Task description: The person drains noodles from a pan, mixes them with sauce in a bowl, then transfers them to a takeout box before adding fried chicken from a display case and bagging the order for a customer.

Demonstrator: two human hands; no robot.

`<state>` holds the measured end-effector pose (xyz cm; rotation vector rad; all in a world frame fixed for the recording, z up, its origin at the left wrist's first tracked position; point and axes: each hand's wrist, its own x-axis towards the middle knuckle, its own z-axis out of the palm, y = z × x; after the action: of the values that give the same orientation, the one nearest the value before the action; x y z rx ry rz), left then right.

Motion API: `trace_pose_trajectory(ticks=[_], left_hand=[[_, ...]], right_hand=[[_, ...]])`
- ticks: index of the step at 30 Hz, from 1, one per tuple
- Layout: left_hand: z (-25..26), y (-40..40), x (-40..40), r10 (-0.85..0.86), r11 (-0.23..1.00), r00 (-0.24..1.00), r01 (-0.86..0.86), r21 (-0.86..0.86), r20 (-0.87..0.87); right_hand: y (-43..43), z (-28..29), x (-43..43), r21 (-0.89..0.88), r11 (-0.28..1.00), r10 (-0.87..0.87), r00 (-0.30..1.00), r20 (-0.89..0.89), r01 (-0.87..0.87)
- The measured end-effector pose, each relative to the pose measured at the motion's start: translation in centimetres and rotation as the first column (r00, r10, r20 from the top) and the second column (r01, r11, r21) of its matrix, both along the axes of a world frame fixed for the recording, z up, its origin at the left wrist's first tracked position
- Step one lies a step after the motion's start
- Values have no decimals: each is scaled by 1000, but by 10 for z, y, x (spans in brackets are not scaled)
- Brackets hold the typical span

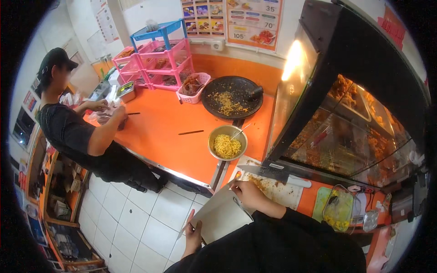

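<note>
A pale sheet of wrapping paper (223, 215) is held low in front of my body, over the counter's near edge and the tiled floor. My left hand (194, 236) grips its left side, thumb on top. At the upper right edge my right hand (251, 195) pinches the sheet between thumb and fingers. Just beyond the paper stands a steel bowl (211, 136) of cooked yellow noodles (226, 146), a utensil handle leaning out of it. Beside my right hand lies a white cutting board (285, 196) strewn with brown crumbs. A knife with a white handle (299, 181) rests across it.
A large stone mortar (213, 102) with crumbs and a pestle sits at the back. A heated display case (341, 136) of fried food rises on the right. Pink shelf racks (170, 65) stand behind the orange counter (153, 119). A co-worker (75, 126) handles a plastic bag at left.
</note>
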<state>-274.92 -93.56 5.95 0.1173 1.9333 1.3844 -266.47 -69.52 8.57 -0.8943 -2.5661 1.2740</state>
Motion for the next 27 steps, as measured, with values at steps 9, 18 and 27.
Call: trace_pose_trajectory(ticks=[9, 18, 27], left_hand=[[-33, 1, 1, 148, 832, 874, -363, 419, 464], [-90, 68, -285, 8, 954, 994, -41, 296, 110], [-89, 209, -393, -510, 859, 857, 512, -20, 77]], right_hand=[[-12, -55, 21, -213, 977, -21, 980, -197, -22], [134, -49, -112, 735, 659, -151, 985, -80, 161], [172, -53, -120, 690, 714, -444, 685, 578, -119]])
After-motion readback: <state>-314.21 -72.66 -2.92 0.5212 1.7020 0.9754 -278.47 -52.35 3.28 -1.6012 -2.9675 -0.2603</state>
